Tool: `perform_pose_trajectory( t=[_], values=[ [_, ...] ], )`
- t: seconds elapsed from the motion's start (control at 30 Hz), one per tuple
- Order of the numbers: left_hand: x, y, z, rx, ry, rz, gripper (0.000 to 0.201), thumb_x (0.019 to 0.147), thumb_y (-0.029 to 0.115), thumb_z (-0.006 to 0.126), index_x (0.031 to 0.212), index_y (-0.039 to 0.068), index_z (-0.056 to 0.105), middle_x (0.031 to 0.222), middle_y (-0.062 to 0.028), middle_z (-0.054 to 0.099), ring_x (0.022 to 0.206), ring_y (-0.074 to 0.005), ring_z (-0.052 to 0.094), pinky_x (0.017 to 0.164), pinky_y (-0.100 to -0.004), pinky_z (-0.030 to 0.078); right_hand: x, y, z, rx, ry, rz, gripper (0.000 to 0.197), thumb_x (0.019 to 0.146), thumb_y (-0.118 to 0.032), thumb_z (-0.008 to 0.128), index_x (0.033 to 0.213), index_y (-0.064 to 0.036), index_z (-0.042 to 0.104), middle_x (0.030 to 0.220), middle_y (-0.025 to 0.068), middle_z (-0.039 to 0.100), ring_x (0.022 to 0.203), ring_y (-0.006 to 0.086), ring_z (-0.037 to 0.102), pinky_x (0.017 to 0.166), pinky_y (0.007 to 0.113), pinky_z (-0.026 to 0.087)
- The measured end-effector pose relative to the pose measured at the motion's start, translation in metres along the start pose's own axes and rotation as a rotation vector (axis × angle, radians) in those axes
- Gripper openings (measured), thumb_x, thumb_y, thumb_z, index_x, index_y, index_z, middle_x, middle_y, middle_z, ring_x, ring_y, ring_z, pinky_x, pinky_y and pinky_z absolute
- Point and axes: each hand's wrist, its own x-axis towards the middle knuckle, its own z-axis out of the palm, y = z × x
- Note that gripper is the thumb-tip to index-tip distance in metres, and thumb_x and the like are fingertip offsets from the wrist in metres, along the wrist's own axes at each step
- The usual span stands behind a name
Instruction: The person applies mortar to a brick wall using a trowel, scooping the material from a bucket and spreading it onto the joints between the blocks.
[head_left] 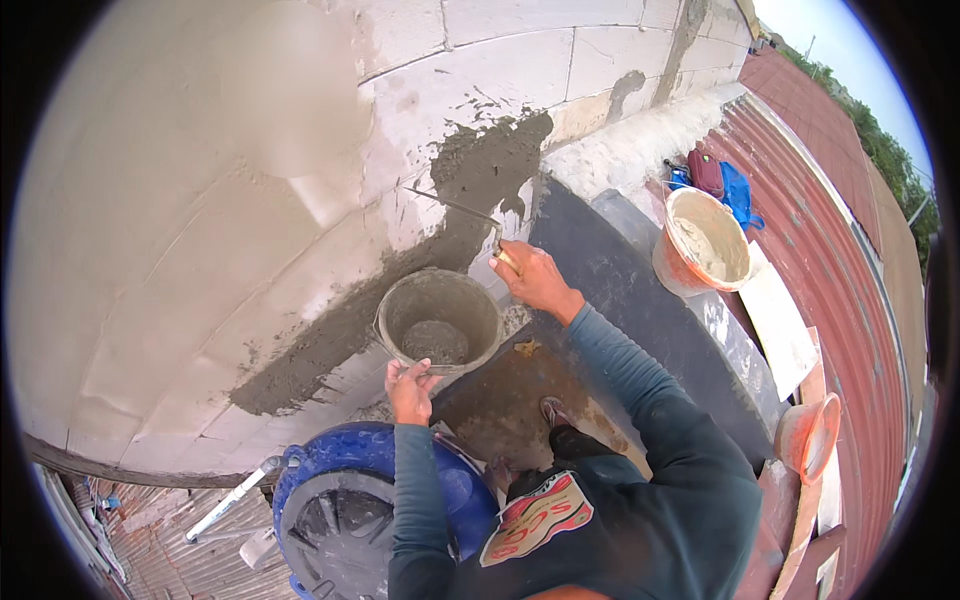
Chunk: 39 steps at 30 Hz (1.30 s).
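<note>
My left hand grips the near rim of a grey, mortar-smeared bucket, its fingers closed on the edge. Wet mortar lies at the bottom of that bucket. In my right hand, closed round its handle, is a trowel, held beyond the bucket with its thin blade pointing left at the wall. Behind the blade, a band of dark wet mortar covers part of the white block wall. Whether the blade touches the wall I cannot tell.
A blue drum with a dark lid stands below my left forearm, beside a white pipe. On the right are an orange bucket of mortar, another orange bucket, a dark ledge and a red corrugated roof.
</note>
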Motion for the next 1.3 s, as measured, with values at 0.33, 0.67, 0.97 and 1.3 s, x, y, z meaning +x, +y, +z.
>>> perform_pose_trajectory(
  t=[0.33, 0.67, 0.97, 1.3],
  values=[
    [-0.035, -0.011, 0.041, 0.038, 0.107, 0.075, 0.029, 0.083, -0.013, 0.060, 0.098, 0.010, 0.050, 0.097, -0.0127, 0.069, 0.082, -0.0302, 0.074, 0.069, -0.0461, 0.065, 0.098, 0.100, 0.011, 0.208, 0.111, -0.143, 0.031, 0.093, -0.025, 0.071, 0.111, -0.0001, 0.067, 0.089, 0.0173, 0.064, 0.078, 0.0378, 0.063, 0.070, 0.044, 0.050],
    [-0.001, -0.058, 0.077, -0.006, 0.119, 0.051, 0.027, 0.083, -0.012, 0.059, 0.101, 0.008, 0.053, 0.098, -0.0146, 0.071, 0.086, -0.0298, 0.074, 0.077, -0.0491, 0.064, 0.145, 0.141, -0.082, -0.021, 0.264, -0.284, 0.027, 0.085, -0.020, 0.078, 0.103, -0.0024, 0.071, 0.090, 0.0107, 0.069, 0.073, 0.0320, 0.066, 0.063, 0.040, 0.054],
    [0.017, -0.079, 0.104, -0.011, 0.066, -0.008, 0.029, 0.083, -0.011, 0.060, 0.102, 0.009, 0.055, 0.098, -0.0137, 0.071, 0.086, -0.0273, 0.074, 0.075, -0.0472, 0.065, 0.140, 0.153, -0.073, 0.038, -0.156, -0.264, 0.037, 0.085, -0.028, 0.079, 0.110, -0.0027, 0.073, 0.096, 0.0113, 0.072, 0.084, 0.0283, 0.069, 0.070, 0.037, 0.054],
    [0.008, -0.078, 0.095, 0.021, 0.109, -0.009, 0.028, 0.082, -0.011, 0.063, 0.098, 0.010, 0.053, 0.096, -0.0124, 0.072, 0.082, -0.0260, 0.075, 0.073, -0.0461, 0.065, 0.204, 0.199, -0.101, 0.540, -0.464, 0.233, 0.039, 0.083, -0.019, 0.082, 0.112, 0.0042, 0.072, 0.077, 0.0031, 0.067, 0.060, 0.0092, 0.057, 0.054, 0.026, 0.045]
  ],
)
